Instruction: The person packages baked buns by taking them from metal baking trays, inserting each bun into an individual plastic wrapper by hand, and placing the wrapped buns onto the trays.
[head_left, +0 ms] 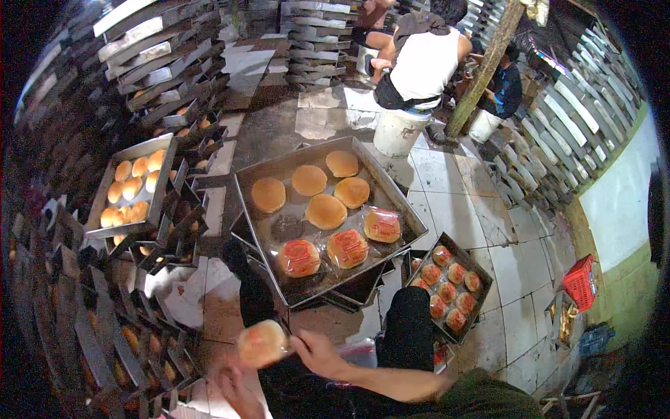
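Note:
A round bun in a clear printed bag [262, 343] is between my hands, above my lap. My right hand [317, 354] is closed, its fingers pinching the bag's edge on the right side of the bun. My left hand [236, 385] is just below and left of the bun, smeared by motion, so its fingers are unclear. In front of my knees stands a large metal tray [279, 234]. It holds several bare golden buns [325, 211] and, along its near side, three bagged buns with red print [347, 248].
A smaller tray of bagged buns [453, 285] sits on the right. To the left, another bun tray [93, 222] rests on stacked trays. More tray stacks [314, 42] line the walls. People [424, 63] sit on buckets near a wooden post [485, 73]. A red basket [579, 283] is far right.

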`<state>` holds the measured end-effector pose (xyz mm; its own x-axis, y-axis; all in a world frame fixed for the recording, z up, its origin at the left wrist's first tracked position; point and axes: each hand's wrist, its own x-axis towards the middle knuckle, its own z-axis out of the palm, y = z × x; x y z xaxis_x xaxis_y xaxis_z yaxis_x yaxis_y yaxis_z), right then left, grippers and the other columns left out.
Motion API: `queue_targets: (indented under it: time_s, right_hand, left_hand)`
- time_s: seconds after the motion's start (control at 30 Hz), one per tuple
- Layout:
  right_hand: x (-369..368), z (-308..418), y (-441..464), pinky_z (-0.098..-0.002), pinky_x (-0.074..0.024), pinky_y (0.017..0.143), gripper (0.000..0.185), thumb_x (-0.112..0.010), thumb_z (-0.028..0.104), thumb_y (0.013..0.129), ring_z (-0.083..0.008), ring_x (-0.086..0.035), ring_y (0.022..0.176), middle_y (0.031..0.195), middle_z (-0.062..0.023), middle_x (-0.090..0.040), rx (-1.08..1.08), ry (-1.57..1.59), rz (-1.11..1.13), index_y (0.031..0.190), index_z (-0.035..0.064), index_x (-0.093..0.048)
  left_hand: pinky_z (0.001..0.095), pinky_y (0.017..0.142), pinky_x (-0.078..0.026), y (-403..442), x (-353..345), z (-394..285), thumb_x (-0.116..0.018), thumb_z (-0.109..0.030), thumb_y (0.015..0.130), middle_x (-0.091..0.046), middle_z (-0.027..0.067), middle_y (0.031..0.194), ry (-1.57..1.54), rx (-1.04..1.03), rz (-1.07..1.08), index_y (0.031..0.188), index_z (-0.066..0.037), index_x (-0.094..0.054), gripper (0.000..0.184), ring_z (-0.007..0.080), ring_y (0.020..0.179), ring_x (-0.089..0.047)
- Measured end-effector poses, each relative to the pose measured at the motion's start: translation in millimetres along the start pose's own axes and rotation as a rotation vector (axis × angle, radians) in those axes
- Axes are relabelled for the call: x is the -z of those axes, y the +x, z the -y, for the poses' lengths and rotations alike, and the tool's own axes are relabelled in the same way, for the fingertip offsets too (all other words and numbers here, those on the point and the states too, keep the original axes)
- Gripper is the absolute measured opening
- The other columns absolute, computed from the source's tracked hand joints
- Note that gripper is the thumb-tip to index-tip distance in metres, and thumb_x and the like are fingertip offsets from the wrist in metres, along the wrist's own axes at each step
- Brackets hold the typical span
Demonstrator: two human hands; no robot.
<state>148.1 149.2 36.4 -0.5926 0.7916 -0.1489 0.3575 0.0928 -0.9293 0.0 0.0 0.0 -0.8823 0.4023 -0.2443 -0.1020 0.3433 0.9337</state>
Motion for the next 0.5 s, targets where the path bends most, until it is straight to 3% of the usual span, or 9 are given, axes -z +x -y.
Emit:
queue_targets:
  time_s: [0.03,0.1,0.17,0.23,0.3,0.33,0.37,0.43,0.5]
  right_hand:
    - [-7,-16,-19,-0.0421,-0.0410,0.066,0.026,-0.048,0.026,0.087,-0.0354,-0.055,0.075,0.077,-0.0237,-0.053,-0.128,0.081,0.047,0.088,-0.0002,-0.051]
    - [-10,-65,-59,-0.0354,-0.0414,0.059,0.025,-0.050,0.024,0.086,-0.0268,-0.053,0.064,0.070,-0.0175,-0.052,-0.124,0.019,-0.008,0.078,0.0008,-0.054]
    - [-3,-47,-71,-0.0342,-0.0426,0.063,0.020,-0.052,0.022,0.085,-0.0265,-0.054,0.071,0.078,-0.0167,-0.053,-0.066,-0.091,-0.073,0.082,0.0024,-0.056]
    - [2,-6,-79,-0.0329,-0.0438,0.068,0.017,-0.054,0.021,0.083,-0.0263,-0.055,0.078,0.085,-0.0158,-0.054,-0.004,-0.203,-0.103,0.086,0.0040,-0.057]
    - [5,30,-62,-0.0375,-0.0443,0.074,0.021,-0.058,0.022,0.080,-0.0339,-0.051,0.090,0.101,-0.0166,-0.052,0.697,-0.231,-0.015,0.092,0.0062,-0.053]
    - [-1,26,-42,-0.0384,-0.0436,0.078,0.024,-0.060,0.023,0.077,-0.0340,-0.051,0.090,0.102,-0.0152,-0.051,0.747,-0.403,0.104,0.094,0.0071,-0.053]
    - [-8,19,-17,-0.0393,-0.0430,0.081,0.028,-0.063,0.024,0.075,-0.0342,-0.051,0.090,0.103,-0.0138,-0.051,0.798,-0.576,0.221,0.096,0.0079,-0.053]
    - [3,26,51,-0.0402,-0.0398,0.086,0.036,-0.065,0.026,0.073,-0.0353,-0.048,0.095,0.107,-0.0125,-0.049,0.341,-0.168,0.514,0.103,0.0097,-0.052]
    - [50,51,92,-0.0392,-0.0348,0.093,0.073,-0.074,0.033,0.065,-0.0304,-0.040,0.110,0.115,-0.0168,-0.041,0.106,0.087,0.296,0.121,0.0045,-0.037]
  left_hand:
    - [0.0314,0.090,-0.028,-18,3,16,-0.051,-0.029,0.084,-0.048,0.0070,0.102,-0.140,-0.028,0.012,0.098,-0.004,-0.054,0.029,0.0174,0.095,-0.041]
    - [0.0418,0.071,-0.038,-65,3,22,-0.052,-0.024,0.086,-0.051,0.0115,0.093,0.403,-0.197,0.016,0.085,-0.002,-0.056,0.023,0.0240,0.080,-0.046]
    - [0.0398,0.066,-0.038,-77,4,18,-0.053,-0.027,0.085,-0.052,0.0107,0.085,0.463,-0.138,-0.071,0.080,0.000,-0.056,0.028,0.0220,0.076,-0.046]
    - [0.0352,0.061,-0.038,-84,2,-36,-0.051,-0.024,0.086,-0.051,0.0090,0.076,0.130,0.409,-0.027,0.080,0.001,-0.054,0.025,0.0223,0.068,-0.047]
    - [0.0303,0.071,-0.039,-72,-8,-70,-0.051,-0.023,0.085,-0.053,0.0082,0.085,-0.043,0.547,-0.016,0.090,0.000,-0.056,0.024,0.0190,0.077,-0.048]
    - [0.0298,0.082,-0.039,-64,-19,-110,-0.052,-0.026,0.085,-0.055,0.0083,0.098,-0.172,0.736,-0.016,0.097,0.000,-0.056,0.029,0.0171,0.091,-0.051]
    - [0.0298,0.080,-0.038,-60,-21,-92,-0.050,-0.024,0.085,-0.055,0.0053,0.094,-0.593,0.394,0.080,0.092,-0.003,-0.057,0.023,0.0140,0.088,-0.049]
    - [0.0278,0.076,-0.028,-37,-23,-96,-0.051,-0.027,0.080,-0.053,0.0025,0.097,-0.519,0.178,-0.195,0.097,-0.006,-0.056,0.027,0.0118,0.087,-0.044]
    - [0.0286,0.077,-0.025,-22,-18,-117,-0.051,-0.029,0.079,-0.052,-0.0002,0.098,-0.476,0.119,-0.293,0.100,-0.007,-0.055,0.030,0.0122,0.088,-0.043]
